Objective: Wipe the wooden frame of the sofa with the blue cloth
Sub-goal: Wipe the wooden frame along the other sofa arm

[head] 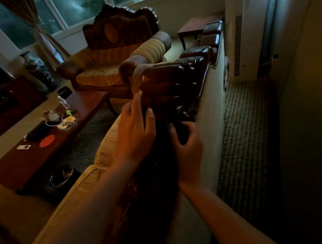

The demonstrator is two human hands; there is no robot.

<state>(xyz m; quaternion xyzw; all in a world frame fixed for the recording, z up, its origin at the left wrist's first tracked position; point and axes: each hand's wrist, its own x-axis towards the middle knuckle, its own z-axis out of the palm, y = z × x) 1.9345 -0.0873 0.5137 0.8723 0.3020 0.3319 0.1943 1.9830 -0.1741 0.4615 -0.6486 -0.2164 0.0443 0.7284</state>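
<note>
Head view, dim room. The left hand [136, 129] is spread open, its fingers [138, 100] resting on the near end of the carved wooden frame [171, 86] that crowns the sofa [211, 118] back. The right hand [187, 147] is curled closed around a dark bunched object pressed against the frame just right of the left hand; this appears to be the blue cloth [181, 133], though its colour cannot be told in the shadow. The frame is dark, glossy and lobed, running from the hands away to the far right along the top of the pale upholstered back. Far left stands a low table [26, 163] carrying small items; beyond it, a carved armchair [116, 51] before the windows.
</note>
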